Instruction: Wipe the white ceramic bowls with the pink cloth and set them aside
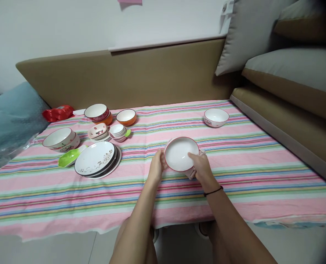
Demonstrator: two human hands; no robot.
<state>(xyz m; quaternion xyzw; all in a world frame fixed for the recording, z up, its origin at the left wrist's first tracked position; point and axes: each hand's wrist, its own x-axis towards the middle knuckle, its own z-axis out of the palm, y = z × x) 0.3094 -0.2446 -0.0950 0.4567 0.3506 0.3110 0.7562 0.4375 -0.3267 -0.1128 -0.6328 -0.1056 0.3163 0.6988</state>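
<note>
A white bowl with a thin red rim [179, 154] is tilted toward me above the striped cloth, between my two hands. My left hand [156, 165] grips its left side. On the right, my right hand [201, 167] has its thumb inside the bowl and its fingers behind the wall. A pale, crumpled cloth [191, 173] shows under my right hand against the bowl's outside; how far it wraps round is hidden. Beyond, a similar white bowl with a red rim [216, 117] stands upright at the back right.
On the striped cloth [141, 183], to the left, are stacked plates [93, 159], a green dish [68, 157], patterned bowls [60, 138], small dishes [117, 130], a red-and-orange bowl stack [97, 112], an orange bowl [126, 116] and red packaging [58, 113]. A sofa back [152, 73] and cushions [295, 69] border the surface.
</note>
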